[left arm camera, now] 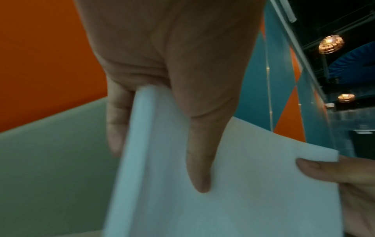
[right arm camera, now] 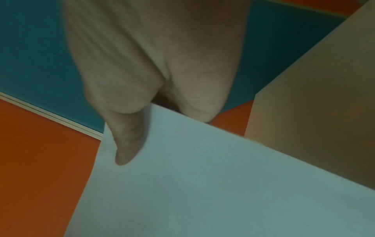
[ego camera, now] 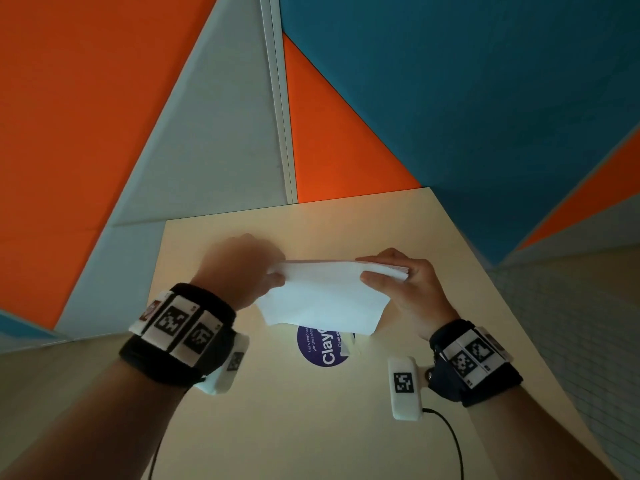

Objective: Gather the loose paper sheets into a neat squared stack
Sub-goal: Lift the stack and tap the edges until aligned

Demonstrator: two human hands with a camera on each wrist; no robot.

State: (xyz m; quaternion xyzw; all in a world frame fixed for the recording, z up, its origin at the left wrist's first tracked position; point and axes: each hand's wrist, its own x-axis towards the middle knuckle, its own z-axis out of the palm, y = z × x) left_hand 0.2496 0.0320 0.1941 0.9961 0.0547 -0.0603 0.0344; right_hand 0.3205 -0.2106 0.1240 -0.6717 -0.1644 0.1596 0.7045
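The sheets [ego camera: 322, 292] are held off the table [ego camera: 311, 427], between the two hands and just ahead of the wrists, with the lower edge sagging toward a round purple sticker [ego camera: 323, 346] beneath. The step in hand is judged to be the squaring of the gathered bundle. It is best done with the grip slackened a little at both ends, so that the sheets can be dropped edge-down and tapped on the table until they slide flush; the bundle is then turned and tapped on the adjoining edge. Too tight a pinch would lock any offset in place, and too loose a one would let sheets fan out. The left hand [ego camera: 242, 265] is clamped on the left end, the thumb [left arm camera: 199, 160] laid flat across the near face and the fingers [left arm camera: 115, 121] curled behind, as is seen in the left wrist view. The right hand [ego camera: 405, 285] is closed on the right end, its thumb [right arm camera: 127, 144] pressed on the near face close to the corner; its other fingers are hidden behind the paper. Both wrists are raised and turned inward.
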